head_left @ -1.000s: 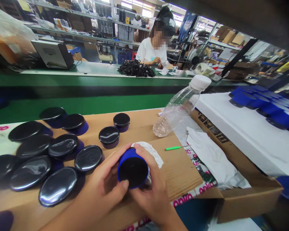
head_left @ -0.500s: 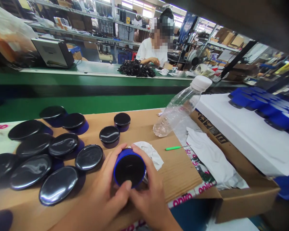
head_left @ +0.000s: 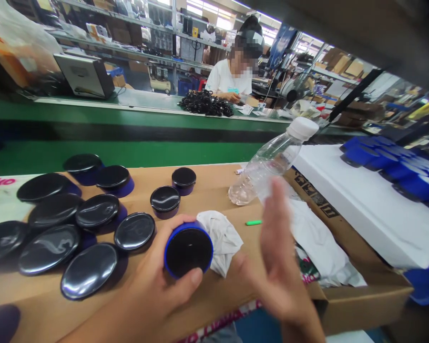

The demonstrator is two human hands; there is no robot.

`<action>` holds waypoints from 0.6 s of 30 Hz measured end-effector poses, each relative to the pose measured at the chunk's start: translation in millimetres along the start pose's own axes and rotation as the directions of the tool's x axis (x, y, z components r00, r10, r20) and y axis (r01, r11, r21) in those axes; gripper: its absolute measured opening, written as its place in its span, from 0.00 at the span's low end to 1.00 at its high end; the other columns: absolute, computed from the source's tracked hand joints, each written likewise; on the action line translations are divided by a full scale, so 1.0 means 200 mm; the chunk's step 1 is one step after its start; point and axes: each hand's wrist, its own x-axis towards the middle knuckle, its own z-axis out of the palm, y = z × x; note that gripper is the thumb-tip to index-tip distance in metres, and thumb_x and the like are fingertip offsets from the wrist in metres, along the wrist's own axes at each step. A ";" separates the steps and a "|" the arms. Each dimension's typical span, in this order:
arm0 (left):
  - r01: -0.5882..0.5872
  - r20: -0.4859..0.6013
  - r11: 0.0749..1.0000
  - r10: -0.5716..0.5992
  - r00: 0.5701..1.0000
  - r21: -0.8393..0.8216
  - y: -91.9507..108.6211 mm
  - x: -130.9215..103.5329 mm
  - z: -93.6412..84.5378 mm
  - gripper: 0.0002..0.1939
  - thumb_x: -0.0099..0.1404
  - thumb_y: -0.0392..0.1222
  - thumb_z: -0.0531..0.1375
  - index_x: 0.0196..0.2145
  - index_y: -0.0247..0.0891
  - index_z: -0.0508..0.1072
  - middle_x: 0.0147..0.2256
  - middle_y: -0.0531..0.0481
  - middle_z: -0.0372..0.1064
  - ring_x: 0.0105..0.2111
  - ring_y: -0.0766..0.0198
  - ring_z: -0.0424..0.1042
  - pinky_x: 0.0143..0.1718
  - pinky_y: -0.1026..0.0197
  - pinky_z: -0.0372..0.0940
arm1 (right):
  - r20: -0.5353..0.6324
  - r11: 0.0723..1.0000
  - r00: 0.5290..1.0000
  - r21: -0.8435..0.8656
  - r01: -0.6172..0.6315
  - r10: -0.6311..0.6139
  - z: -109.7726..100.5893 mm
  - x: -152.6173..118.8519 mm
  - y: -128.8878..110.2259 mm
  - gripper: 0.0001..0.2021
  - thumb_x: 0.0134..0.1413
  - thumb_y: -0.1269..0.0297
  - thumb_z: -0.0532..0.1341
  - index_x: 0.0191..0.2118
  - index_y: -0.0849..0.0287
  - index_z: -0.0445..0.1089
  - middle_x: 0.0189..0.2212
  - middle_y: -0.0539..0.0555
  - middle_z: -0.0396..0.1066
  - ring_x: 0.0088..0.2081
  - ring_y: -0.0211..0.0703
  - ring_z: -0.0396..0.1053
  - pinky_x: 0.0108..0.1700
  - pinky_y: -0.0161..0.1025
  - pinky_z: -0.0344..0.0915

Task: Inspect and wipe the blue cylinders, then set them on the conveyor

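My left hand (head_left: 164, 271) is wrapped round a blue round container with a black top (head_left: 188, 251), its thumb over the near edge. To the right, my right hand (head_left: 277, 257) is raised with fingers stretched out, thumb apart, holding nothing and a little blurred. A crumpled white cloth (head_left: 219, 238) lies just beyond the held container. Partly behind my right hand is a green-handled thin tool (head_left: 253, 222). Several similar containers with glossy black tops (head_left: 89, 271) stand on the cardboard (head_left: 207, 190) at the left, and two smaller-looking ones (head_left: 165, 200) stand farther back.
A clear plastic bottle with a white cap (head_left: 271, 162) leans at the back right. An open cardboard box (head_left: 368, 305) is at the right, beside a white board (head_left: 364, 200) bearing several blue parts (head_left: 389, 157). Across the green bench, a person (head_left: 232, 76) sits behind black cables (head_left: 205, 102).
My right hand has let go of the container and moved right, its fingers opening out. My left hand keeps hold of the container. The view has shifted slightly.
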 end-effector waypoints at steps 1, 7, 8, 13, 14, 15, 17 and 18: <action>-0.004 -0.012 1.000 0.004 1.000 -0.003 0.01 -0.01 0.01 0.30 0.56 0.48 0.64 0.56 0.48 0.63 0.49 0.54 0.71 0.46 0.61 0.70 0.50 0.65 0.62 | -0.200 0.999 0.979 -0.025 -0.033 0.028 -0.04 0.07 0.05 0.48 0.61 0.67 0.60 0.74 0.48 0.25 0.76 0.50 0.21 0.75 0.57 0.19 0.71 0.70 0.25; -0.049 -0.025 0.998 0.048 0.999 -0.030 0.02 0.00 0.02 0.26 0.56 0.46 0.64 0.52 0.49 0.62 0.44 0.59 0.71 0.41 0.69 0.73 0.45 0.71 0.65 | -0.384 0.994 0.922 -0.074 -0.078 0.043 -0.04 0.44 0.45 0.53 0.54 0.40 0.65 0.71 0.61 0.35 0.70 0.78 0.41 0.67 0.70 0.58 0.61 0.68 0.64; -0.048 -0.021 0.998 0.047 0.999 -0.039 0.02 0.01 0.01 0.27 0.56 0.46 0.65 0.52 0.49 0.63 0.44 0.60 0.72 0.41 0.70 0.73 0.46 0.72 0.65 | -0.336 0.994 0.941 -0.090 -0.061 0.027 -0.03 0.46 0.48 0.48 0.55 0.40 0.64 0.69 0.62 0.41 0.64 0.77 0.56 0.57 0.65 0.71 0.53 0.63 0.73; -0.097 -0.040 0.994 0.095 0.995 -0.051 -0.07 0.07 -0.04 0.30 0.54 0.52 0.71 0.52 0.50 0.66 0.42 0.58 0.77 0.39 0.67 0.78 0.41 0.72 0.70 | -0.136 0.938 0.975 -0.323 0.126 -0.178 -0.18 0.37 0.29 0.36 0.56 0.64 0.69 0.66 0.52 0.54 0.59 0.63 0.67 0.57 0.56 0.70 0.60 0.57 0.67; -0.126 -0.056 0.991 0.123 0.991 -0.054 -0.09 0.09 -0.05 0.30 0.54 0.53 0.72 0.52 0.50 0.67 0.42 0.58 0.78 0.39 0.66 0.79 0.40 0.71 0.72 | -0.082 0.894 0.972 -0.417 0.167 -0.220 -0.23 0.35 0.24 0.34 0.55 0.70 0.69 0.65 0.52 0.58 0.60 0.63 0.67 0.60 0.59 0.67 0.64 0.61 0.62; -0.151 -0.076 0.987 0.146 0.986 -0.059 -0.11 0.09 -0.06 0.30 0.53 0.54 0.72 0.51 0.49 0.68 0.41 0.57 0.79 0.38 0.64 0.80 0.39 0.70 0.73 | -0.015 0.812 0.965 -0.544 0.212 -0.262 -0.27 0.32 0.20 0.32 0.54 0.75 0.67 0.63 0.53 0.61 0.59 0.64 0.67 0.61 0.62 0.65 0.65 0.65 0.57; -0.167 -0.107 0.984 0.160 0.981 -0.057 -0.13 0.10 -0.05 0.30 0.54 0.56 0.72 0.51 0.49 0.69 0.41 0.56 0.79 0.38 0.63 0.81 0.38 0.70 0.74 | 0.162 0.576 0.935 -0.750 0.324 -0.315 -0.33 0.28 0.16 0.31 0.52 0.83 0.64 0.61 0.54 0.64 0.58 0.65 0.68 0.62 0.67 0.63 0.65 0.72 0.51; -0.156 -0.114 0.987 0.150 0.982 -0.047 -0.13 0.10 -0.05 0.30 0.54 0.56 0.71 0.51 0.49 0.69 0.41 0.56 0.80 0.38 0.63 0.81 0.38 0.70 0.74 | 0.259 0.458 0.912 -0.800 0.387 -0.319 -0.36 0.25 0.15 0.32 0.51 0.85 0.62 0.60 0.54 0.64 0.58 0.65 0.68 0.62 0.67 0.62 0.65 0.73 0.49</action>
